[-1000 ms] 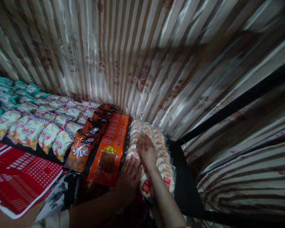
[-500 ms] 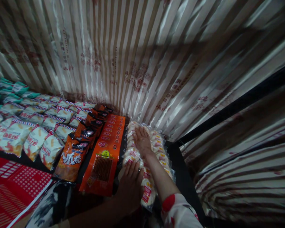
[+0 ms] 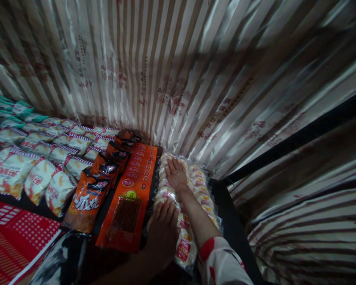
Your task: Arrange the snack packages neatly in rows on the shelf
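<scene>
Clear packs of round white crackers [image 3: 185, 249], which look like rice crackers with red and yellow labels, lie in overlapping rows on a black surface. My left hand [image 3: 163, 229] lies on the near part of the left row, fingers stretched out. Farther along that row, my right hand [image 3: 177, 174] rests flat with its fingers extended, its forearm crossing over the packs. Neither hand grips anything. Just left of the packs are overlapping flat orange packs [image 3: 129, 202] of brown snack sticks.
Orange-and-black snack bags [image 3: 84, 202] and white snack bags [image 3: 37, 178] stand in rows farther left, green bags [image 3: 22, 109] beyond. A red basket [image 3: 17, 233] is at near left. Striped foil curtain [image 3: 172, 79] hangs behind; a black pole [image 3: 284, 138] slants at right.
The view has shifted slightly. My right hand has moved a little left on the packs; both hands stay flat on them.
</scene>
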`<state>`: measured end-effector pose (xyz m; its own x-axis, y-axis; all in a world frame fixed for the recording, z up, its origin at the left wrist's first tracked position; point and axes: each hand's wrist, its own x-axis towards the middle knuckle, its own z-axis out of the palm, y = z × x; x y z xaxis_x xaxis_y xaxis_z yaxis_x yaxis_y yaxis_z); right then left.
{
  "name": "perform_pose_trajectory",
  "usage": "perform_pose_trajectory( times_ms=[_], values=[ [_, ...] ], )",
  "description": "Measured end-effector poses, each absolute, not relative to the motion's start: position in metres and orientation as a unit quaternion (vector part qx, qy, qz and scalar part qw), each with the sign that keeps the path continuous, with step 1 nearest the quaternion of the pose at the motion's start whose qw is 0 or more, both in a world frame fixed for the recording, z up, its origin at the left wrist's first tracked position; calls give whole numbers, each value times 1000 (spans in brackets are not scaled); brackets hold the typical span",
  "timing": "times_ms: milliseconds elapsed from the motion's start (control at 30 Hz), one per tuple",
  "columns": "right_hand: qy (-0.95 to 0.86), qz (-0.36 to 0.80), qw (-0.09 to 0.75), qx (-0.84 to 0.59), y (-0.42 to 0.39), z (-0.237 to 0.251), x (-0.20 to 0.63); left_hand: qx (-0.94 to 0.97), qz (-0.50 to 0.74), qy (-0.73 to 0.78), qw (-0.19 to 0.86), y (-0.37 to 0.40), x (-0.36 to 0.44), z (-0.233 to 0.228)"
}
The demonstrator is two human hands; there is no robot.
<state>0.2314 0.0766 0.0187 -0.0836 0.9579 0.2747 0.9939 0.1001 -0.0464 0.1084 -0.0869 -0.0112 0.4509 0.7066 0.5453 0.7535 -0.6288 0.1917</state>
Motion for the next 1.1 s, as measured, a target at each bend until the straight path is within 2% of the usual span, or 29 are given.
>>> perform_pose_trajectory(
  times_ms=[400, 1100],
  values=[
    [-736, -88, 167, -650, 82, 10, 228, -841, -312, -440, 52, -86, 108, -10],
    [-688, -21, 139, -712, 82, 20, 212, -842, -289, -453, 46, -87, 105, -10]
  ],
)
